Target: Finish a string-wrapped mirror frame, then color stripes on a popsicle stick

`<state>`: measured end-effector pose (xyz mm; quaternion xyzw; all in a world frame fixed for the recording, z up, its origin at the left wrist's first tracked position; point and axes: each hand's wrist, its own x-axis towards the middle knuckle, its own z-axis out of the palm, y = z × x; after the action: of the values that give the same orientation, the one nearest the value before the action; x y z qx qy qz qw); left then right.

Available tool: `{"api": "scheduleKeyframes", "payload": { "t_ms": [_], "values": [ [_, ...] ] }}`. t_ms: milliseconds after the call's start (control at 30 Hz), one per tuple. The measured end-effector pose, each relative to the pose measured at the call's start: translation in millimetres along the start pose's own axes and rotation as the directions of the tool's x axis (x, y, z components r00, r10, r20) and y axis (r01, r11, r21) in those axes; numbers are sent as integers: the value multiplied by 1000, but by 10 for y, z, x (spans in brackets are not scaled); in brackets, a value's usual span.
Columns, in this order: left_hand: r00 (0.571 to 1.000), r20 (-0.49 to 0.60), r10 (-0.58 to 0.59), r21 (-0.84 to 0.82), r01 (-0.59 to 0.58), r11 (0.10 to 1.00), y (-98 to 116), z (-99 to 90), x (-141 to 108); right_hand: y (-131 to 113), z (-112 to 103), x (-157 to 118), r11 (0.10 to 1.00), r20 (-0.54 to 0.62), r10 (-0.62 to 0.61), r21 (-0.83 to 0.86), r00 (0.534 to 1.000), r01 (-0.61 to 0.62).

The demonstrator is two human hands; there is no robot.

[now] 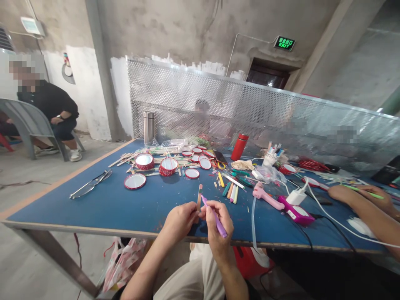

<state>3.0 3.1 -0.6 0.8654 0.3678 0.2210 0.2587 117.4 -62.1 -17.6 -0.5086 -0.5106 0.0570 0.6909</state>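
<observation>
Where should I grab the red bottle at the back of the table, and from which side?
Probably around the middle of the red bottle, from the near side: its body is a tall cylinder with no visible handle, and the mesh panel stands behind it. Your right hand, holding the purple pen, would need freeing first.

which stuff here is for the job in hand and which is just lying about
Likely for the job:
wooden stick
purple marker
perhaps the loose markers

Apparently just lying about:
red bottle
steel bottle
white charger
magenta power strip
</observation>
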Motion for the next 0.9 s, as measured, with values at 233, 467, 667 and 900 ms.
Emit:
{"api": "scheduleKeyframes", "payload": {
  "t_ms": [233,467,667,900],
  "values": [
    [1000,-1,-4,30,4,1000,8,-5,-9,-6,1,4,1000,16,-12,-14,1000,12],
    [1000,-12,15,4,-15,1000,-33,21,3,43,-11,10,999,62,-26,-22,998,28],
    [1000,-12,14,3,-14,1000,-27,20,6,34,-15,9,999,66,-38,-30,997,40],
    [1000,-15,13,-20,-13,1000,-14,9,15,13,-2,22,997,-5,-70,-41,998,70]
  ]
}}
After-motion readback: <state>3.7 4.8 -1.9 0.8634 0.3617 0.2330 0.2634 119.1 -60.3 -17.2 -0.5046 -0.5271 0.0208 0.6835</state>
